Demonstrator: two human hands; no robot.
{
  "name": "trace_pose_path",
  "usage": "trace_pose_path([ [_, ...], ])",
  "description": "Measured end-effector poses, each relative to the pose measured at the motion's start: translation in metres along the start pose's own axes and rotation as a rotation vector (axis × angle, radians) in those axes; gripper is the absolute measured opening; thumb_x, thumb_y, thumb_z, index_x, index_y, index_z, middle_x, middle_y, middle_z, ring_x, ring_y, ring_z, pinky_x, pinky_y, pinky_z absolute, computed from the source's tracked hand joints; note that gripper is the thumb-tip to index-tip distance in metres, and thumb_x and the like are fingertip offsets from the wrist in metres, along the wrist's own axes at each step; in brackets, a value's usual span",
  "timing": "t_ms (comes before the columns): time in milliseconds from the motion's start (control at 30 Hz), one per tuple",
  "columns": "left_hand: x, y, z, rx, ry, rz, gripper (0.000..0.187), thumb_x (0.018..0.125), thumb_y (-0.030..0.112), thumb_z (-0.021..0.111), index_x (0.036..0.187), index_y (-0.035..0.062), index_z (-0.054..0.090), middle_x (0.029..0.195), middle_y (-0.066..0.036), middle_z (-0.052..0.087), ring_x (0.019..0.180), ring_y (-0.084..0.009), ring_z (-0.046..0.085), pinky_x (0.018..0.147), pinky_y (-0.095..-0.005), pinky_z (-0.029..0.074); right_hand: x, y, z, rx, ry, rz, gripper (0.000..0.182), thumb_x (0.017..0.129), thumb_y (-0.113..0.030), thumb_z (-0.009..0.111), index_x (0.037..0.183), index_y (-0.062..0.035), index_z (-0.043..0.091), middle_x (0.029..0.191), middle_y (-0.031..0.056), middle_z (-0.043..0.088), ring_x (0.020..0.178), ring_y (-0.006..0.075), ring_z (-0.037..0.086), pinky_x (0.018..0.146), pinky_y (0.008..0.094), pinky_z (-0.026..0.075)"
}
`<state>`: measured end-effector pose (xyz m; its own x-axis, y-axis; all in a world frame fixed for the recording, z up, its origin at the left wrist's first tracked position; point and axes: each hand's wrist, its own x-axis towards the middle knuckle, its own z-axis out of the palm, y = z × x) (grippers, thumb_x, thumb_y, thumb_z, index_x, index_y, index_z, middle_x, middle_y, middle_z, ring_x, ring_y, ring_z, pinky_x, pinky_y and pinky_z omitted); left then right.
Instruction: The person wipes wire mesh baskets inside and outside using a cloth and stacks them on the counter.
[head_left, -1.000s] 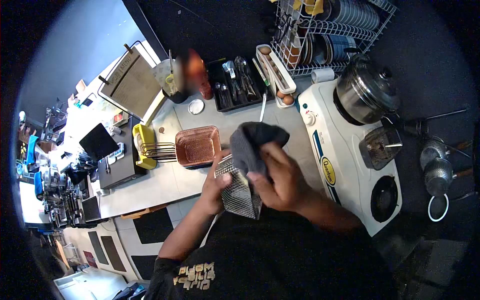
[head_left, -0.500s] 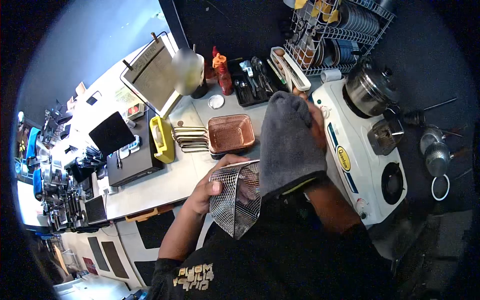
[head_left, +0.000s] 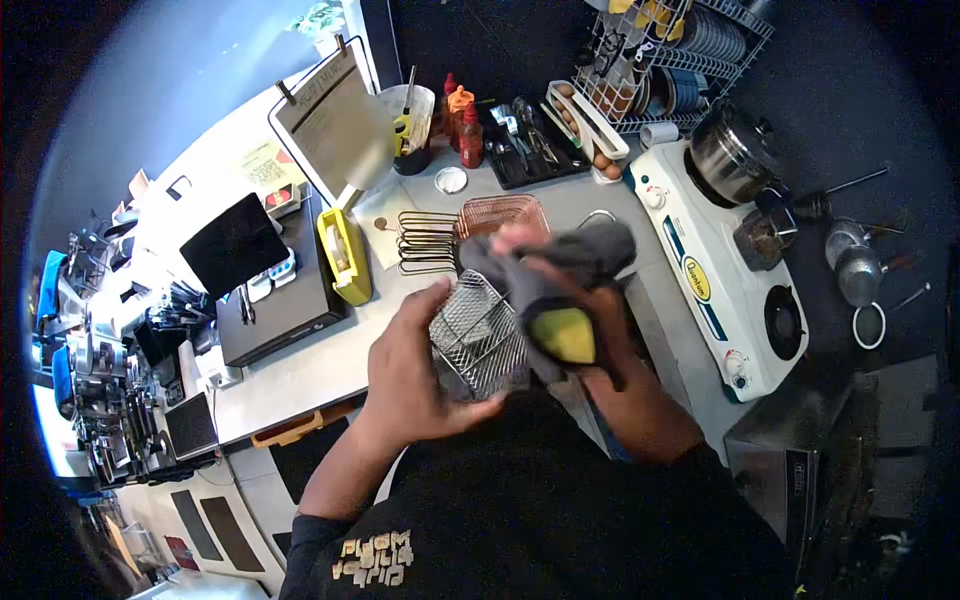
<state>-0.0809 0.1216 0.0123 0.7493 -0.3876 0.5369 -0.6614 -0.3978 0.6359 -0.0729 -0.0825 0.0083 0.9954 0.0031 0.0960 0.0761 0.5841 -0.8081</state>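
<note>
A silver wire mesh basket [head_left: 475, 335] is held above the near edge of the tabletop [head_left: 290, 400], in front of the dark shirt. Its side is grasped by the left hand [head_left: 408, 365], with the thumb laid along the lower edge. Against its other side a grey cloth [head_left: 540, 290] is pressed, bunched and partly blurred; a yellow-green patch is shown in its fold. The cloth is clutched in the grip of the right hand [head_left: 612, 345], whose fingertips are blurred. Just beyond, a copper-coloured basket [head_left: 510, 212] is partly hidden by the cloth, and several wire handles [head_left: 425, 240] are lined up beside it. A yellow tape dispenser [head_left: 343, 255] is seated farther left, next to a black box [head_left: 270, 325]. Behind, a white round lid [head_left: 451, 180], red bottles [head_left: 470, 145] and a black cutlery tray [head_left: 515, 178] are set out. To the right, a steel pot [head_left: 735, 155] is carried by a white stove [head_left: 690, 270], near which a wire dish rack [head_left: 700, 65] is filled with plates.
</note>
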Motion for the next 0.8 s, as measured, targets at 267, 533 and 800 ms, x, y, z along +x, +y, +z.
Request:
trace_pose_path([
  [267,-0.007,0.011,-0.006,0.288,-0.043,0.100,0.097,0.053,0.034,0.085,0.133,-0.0014,0.044,0.123,-0.019,0.058,0.102,-0.0334,0.060,0.086,-0.0409,0.046,0.005,-0.027,0.021,-0.040,0.198,-0.336,0.049,0.093,-0.006,0.056,0.137,0.0015,0.036,0.129,0.0212,0.055,0.117,0.0295,0.058,0.102,0.0422,0.047],
  [533,0.007,0.014,0.017,0.134,-0.195,0.049,0.099,0.051,0.033,0.086,0.134,0.0007,0.045,0.122,-0.017,0.058,0.103,-0.0322,0.061,0.084,-0.0403,0.047,-0.017,-0.034,-0.025,-0.306,0.068,-0.195,0.044,0.093,-0.009,0.052,0.135,0.0019,0.040,0.123,0.0210,0.059,0.115,0.0314,0.059,0.098,0.0466,0.050],
  [800,0.058,0.023,0.084,-0.094,-0.159,0.018,0.097,0.051,0.042,0.088,0.129,0.0008,0.048,0.115,-0.017,0.061,0.097,-0.0351,0.064,0.080,-0.0396,0.051,-0.009,-0.052,-0.077,-0.382,-0.128,-0.333,0.045,0.085,0.003,0.063,0.127,0.0043,0.048,0.117,0.0201,0.064,0.115,0.0295,0.060,0.100,0.0433,0.048],
])
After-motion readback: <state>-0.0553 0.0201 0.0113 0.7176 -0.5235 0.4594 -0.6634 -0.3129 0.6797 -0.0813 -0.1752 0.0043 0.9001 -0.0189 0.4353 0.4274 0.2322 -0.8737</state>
